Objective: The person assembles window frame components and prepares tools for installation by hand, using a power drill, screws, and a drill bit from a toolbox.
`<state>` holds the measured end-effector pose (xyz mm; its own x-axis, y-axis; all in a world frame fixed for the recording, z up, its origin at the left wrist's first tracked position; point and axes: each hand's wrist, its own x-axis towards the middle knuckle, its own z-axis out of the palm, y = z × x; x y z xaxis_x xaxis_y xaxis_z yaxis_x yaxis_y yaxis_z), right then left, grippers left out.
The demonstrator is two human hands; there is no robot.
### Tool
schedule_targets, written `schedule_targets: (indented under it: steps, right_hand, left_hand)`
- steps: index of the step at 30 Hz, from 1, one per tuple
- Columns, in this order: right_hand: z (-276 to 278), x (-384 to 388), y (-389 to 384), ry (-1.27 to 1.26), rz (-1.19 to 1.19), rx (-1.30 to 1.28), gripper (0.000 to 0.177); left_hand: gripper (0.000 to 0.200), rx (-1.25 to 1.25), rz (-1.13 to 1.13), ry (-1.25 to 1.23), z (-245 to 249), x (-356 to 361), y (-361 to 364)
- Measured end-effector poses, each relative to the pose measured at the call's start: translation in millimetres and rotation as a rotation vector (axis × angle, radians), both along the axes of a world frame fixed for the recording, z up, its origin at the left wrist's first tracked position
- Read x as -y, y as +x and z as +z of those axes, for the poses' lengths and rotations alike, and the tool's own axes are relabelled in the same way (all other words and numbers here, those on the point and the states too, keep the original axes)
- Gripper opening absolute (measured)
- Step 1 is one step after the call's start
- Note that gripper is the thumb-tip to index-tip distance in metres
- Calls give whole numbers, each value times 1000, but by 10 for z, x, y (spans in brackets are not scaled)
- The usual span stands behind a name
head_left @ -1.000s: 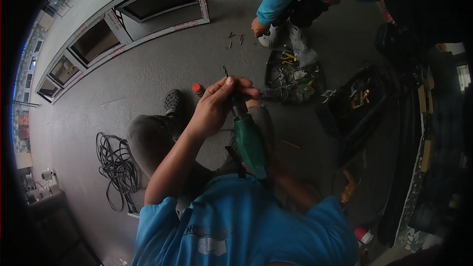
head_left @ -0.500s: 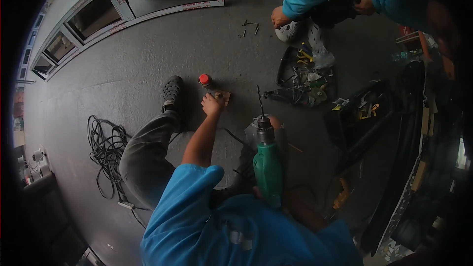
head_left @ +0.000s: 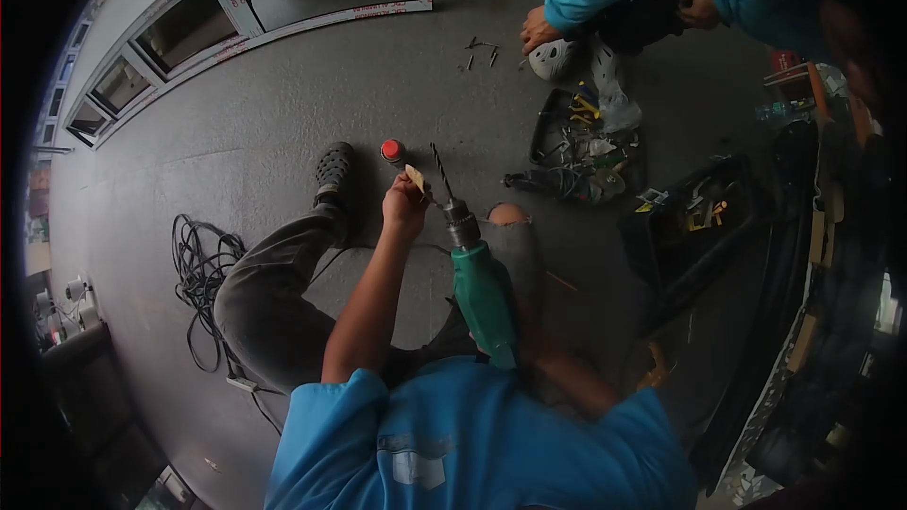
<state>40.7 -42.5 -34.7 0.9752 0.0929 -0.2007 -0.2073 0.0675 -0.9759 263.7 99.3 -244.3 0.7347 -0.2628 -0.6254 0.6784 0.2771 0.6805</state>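
Observation:
Pinched in my left hand is a small flat piece of wood, tilted up off the floor. My right hand is on the green power drill, mostly hidden behind its body. The long drill bit points away from me, just right of the wood with a small gap between them in this view. A can with a red cap stands on the floor just beyond my left hand.
Coiled black cable lies at left. An open tool case and a black toolbox sit at right. Metal-framed window panels are at upper left. A co-worker's hand rests by a white shoe.
My left hand has lifted the piece of wood from the floor and tilted it up. The drill has moved left, bringing its bit close to the wood.

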Motion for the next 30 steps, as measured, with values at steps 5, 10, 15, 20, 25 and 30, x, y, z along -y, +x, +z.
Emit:
schedule_targets:
  steps: [5,10,15,20,25,30]
  right_hand:
    - [-246,56,302,-280,101,391,51]
    - [-293,-74,376,-423,83,585,59]
    - [-303,-199,320,-408,57,624,64]
    - [-383,-163,231,-533,37,653,66]
    - [-497,-209,148,-501,-8,556,66]
    - [-525,-250,52,-526,-25,558,69]
  left_hand:
    - [24,-10,105,-887,1358,-230,-173]
    - [35,118,-71,-880,2585,-312,-553]
    - [54,177,-15,-834,2801,-303,-719]
    - [40,212,-275,-438,2735,-331,-769]
    - [25,96,-257,-160,2812,-142,-819]
    - [23,126,-372,-152,2599,-175,-863]
